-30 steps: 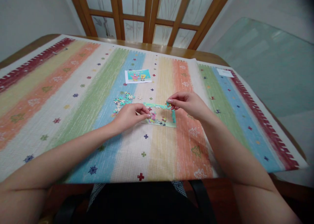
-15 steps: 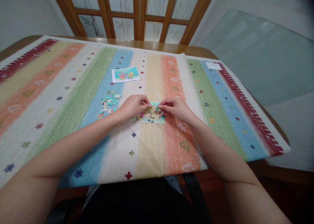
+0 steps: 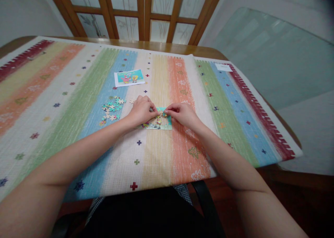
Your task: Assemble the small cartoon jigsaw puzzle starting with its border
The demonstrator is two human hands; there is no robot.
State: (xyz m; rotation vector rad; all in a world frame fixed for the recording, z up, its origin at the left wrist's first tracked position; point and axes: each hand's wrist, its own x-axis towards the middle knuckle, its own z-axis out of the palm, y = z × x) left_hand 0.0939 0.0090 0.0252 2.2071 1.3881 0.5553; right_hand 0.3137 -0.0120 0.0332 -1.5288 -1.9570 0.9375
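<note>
A partly assembled jigsaw puzzle (image 3: 159, 126) lies flat on the striped tablecloth, its frame edges teal and its middle mostly bare. Over its upper left side is my left hand (image 3: 143, 111), with thumb and forefinger pinched together; what is between them is too small to make out. From the right, my right hand (image 3: 182, 114) pinches a small teal and yellow puzzle piece (image 3: 164, 115) just above the puzzle. Both sets of fingertips are close together. My left hand hides the puzzle's left part.
Loose puzzle pieces (image 3: 112, 107) lie heaped left of my left hand. Behind them is a reference picture card (image 3: 130, 78) with two cartoon figures. A white paper slip (image 3: 223, 67) rests at the far right of the tablecloth (image 3: 156, 161).
The view has shifted slightly, so everything sits a little further left. My right hand's fingertips have drawn slightly away from the puzzle's right part, with a piece now showing at them.
</note>
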